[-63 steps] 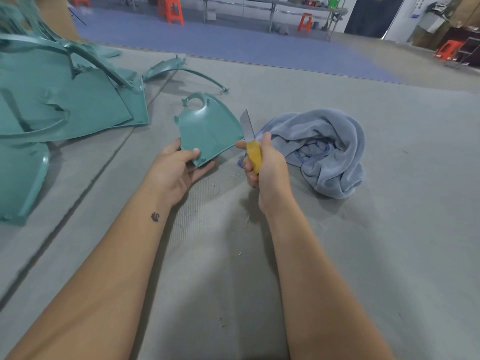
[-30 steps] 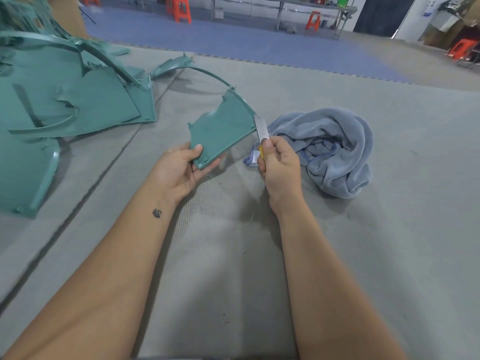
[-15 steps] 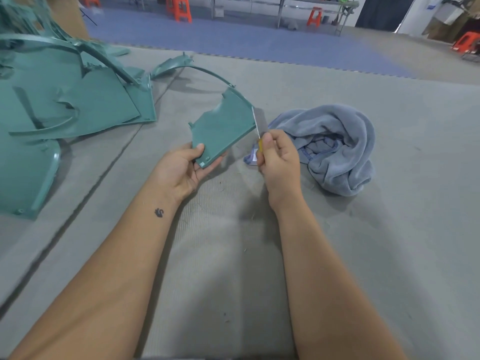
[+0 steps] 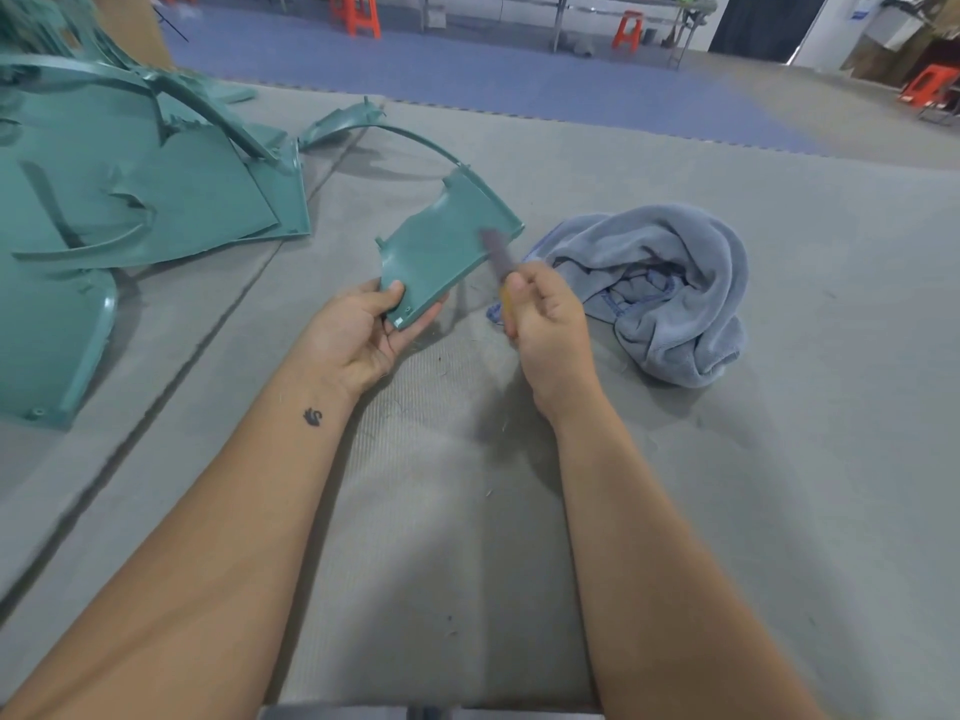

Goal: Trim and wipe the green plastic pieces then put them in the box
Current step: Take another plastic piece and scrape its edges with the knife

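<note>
My left hand grips the near corner of a flat green plastic piece, held up above the grey mat with its long edge turned to the right. My right hand holds a yellow-handled knife. Its blade is blurred and lies against the right edge of the piece. A crumpled blue-grey towel lies on the mat just right of my right hand. More green plastic pieces are heaped at the left. No box is in view.
A thin curved green strip lies beyond the held piece. The grey mat has a seam running along the left. Orange stools and metal table legs stand far back on a blue floor.
The knife blade has slid down along the piece's right edge toward me and is now motion-blurred. Since two seconds ago my left hand has turned the piece round.
</note>
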Tool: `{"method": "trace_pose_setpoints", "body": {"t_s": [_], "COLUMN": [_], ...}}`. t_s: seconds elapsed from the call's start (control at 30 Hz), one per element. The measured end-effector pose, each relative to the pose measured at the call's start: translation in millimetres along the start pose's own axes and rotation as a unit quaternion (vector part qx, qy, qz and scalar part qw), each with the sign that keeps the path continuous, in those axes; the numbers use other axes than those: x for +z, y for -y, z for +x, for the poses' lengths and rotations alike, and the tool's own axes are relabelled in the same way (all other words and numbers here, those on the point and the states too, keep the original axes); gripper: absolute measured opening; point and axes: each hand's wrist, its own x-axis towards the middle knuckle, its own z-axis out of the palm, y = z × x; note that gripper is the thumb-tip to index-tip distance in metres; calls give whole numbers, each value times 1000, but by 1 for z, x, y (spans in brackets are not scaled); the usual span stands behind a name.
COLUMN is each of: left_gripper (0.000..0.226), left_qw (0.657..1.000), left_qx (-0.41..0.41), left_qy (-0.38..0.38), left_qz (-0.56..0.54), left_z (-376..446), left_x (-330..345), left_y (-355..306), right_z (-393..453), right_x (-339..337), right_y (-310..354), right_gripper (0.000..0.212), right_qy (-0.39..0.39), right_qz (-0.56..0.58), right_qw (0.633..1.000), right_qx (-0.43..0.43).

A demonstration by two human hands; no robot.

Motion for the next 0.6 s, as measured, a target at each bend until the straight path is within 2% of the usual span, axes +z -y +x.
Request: {"method": "trace_pose_setpoints", "body": {"t_s": [0.17,0.3,0.4,0.47,0.53,0.6], "left_gripper": [21,22,24,23,21,20], "left_qw": [1000,999,994,994,996,998], "left_qx": [4,6,9,16,20,23], "left_qy": [7,7,17,19,20,21], "left_qz": [-19,-52,-107,-106,-83,-61], "left_z": [3,2,2,3,4,5], "left_x": [2,2,3,2,0,-1], "left_y": [2,1,1,1,0,1], "right_z": [-1,-2,-3,-2,-2,-2], "right_x": [6,9,12,10,5,2], "right_y": [-1,-4,-3,-2,1,6], "right_gripper": [32,17,18,19,27,38], "right_qy": [55,125,172,137,52,0], "right_qz": [-96,-156,-194,-166,-70,14], "right_qw": [994,979,965,976,996,997], "right_qx": [-23,-44,-46,-32,24,73]}}
